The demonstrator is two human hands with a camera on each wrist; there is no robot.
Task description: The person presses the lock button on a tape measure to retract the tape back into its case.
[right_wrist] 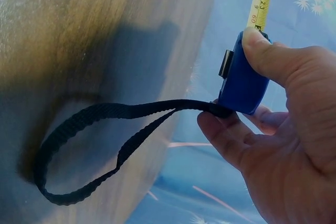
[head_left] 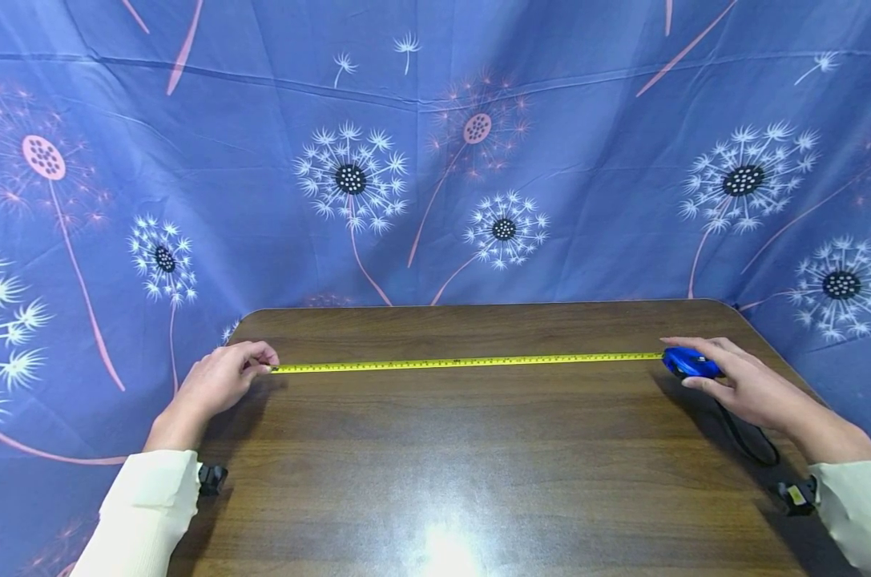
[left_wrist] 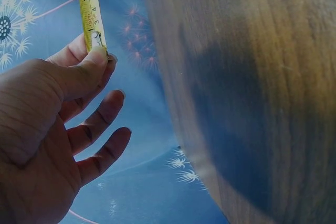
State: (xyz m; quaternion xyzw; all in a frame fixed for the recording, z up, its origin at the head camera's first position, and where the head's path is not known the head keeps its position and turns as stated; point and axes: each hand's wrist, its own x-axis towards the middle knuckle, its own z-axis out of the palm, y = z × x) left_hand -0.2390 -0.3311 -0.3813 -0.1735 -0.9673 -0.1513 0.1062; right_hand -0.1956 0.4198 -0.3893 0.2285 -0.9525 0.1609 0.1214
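A yellow tape measure blade (head_left: 457,363) stretches nearly level from left to right above the table. My left hand (head_left: 222,381) pinches the blade's free end between thumb and index finger; in the left wrist view the other fingers are spread and bent below the blade (left_wrist: 89,3). At the other end my right hand (head_left: 748,385) grips the blue tape measure case (head_left: 689,363), its thumb on the case (right_wrist: 247,85) near the blade's mouth in the right wrist view. Around 60 on the centimetre scale shows there. A black wrist strap (right_wrist: 79,116) hangs in a loop from the case.
The brown wooden table (head_left: 435,449) lies under both hands, with rounded far corners. Behind it hangs a blue cloth (head_left: 586,160) with dandelion prints. Black devices sit at the left wrist (head_left: 211,479) and right wrist (head_left: 796,495).
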